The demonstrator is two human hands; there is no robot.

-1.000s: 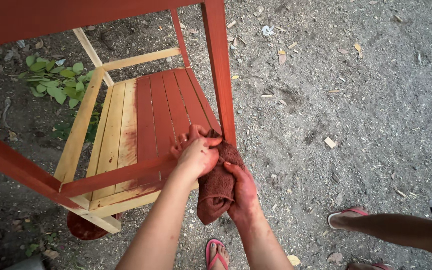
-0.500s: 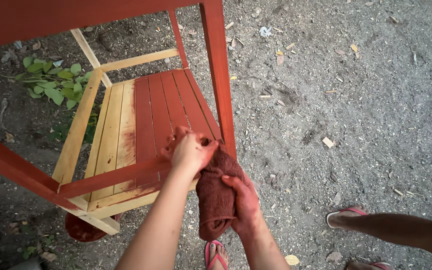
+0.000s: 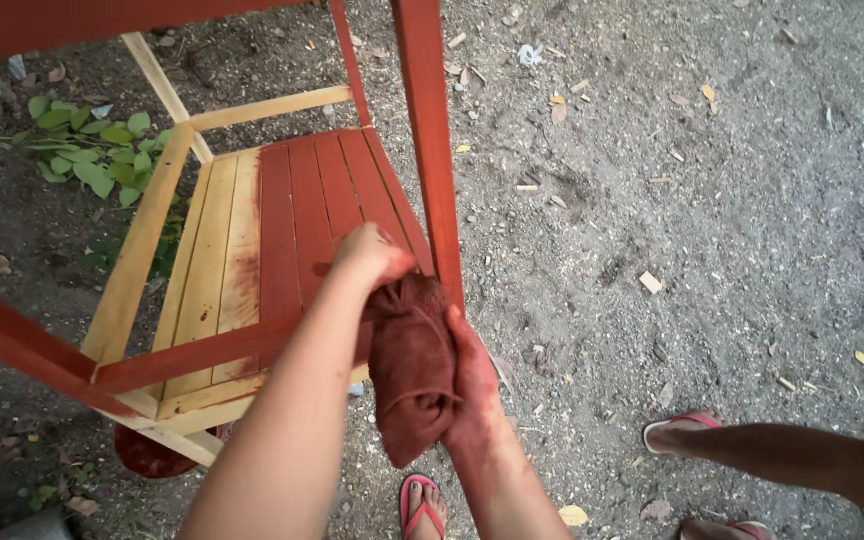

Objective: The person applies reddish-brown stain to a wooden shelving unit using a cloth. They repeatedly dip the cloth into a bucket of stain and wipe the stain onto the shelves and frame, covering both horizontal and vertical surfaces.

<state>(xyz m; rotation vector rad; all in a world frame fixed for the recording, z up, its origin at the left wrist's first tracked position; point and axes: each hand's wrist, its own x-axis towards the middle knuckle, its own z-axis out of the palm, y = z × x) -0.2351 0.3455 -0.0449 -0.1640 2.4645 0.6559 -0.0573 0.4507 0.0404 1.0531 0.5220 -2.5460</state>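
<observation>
A stain-soaked reddish-brown rag [image 3: 410,368] hangs between my two hands, just in front of the wooden stand [image 3: 252,235]. My left hand [image 3: 372,255] grips the rag's upper end, close to the red-stained front leg [image 3: 430,140]. My right hand [image 3: 474,385], smeared with red stain, holds the rag's lower part from the right. The slatted lower shelf is red on its right half and bare pale wood [image 3: 214,250] on its left half.
Another person's leg and pink sandal [image 3: 742,445] stand at the lower right. My own pink sandal [image 3: 422,505] shows at the bottom. A red bowl [image 3: 152,452] sits under the stand's near corner. Green leaves [image 3: 82,150] grow at the upper left. Wood chips litter the dirt.
Both hands have shifted slightly along the rag: the left hand rose toward the shelf edge and the right hand slid lower, so the rag is pulled out longer.
</observation>
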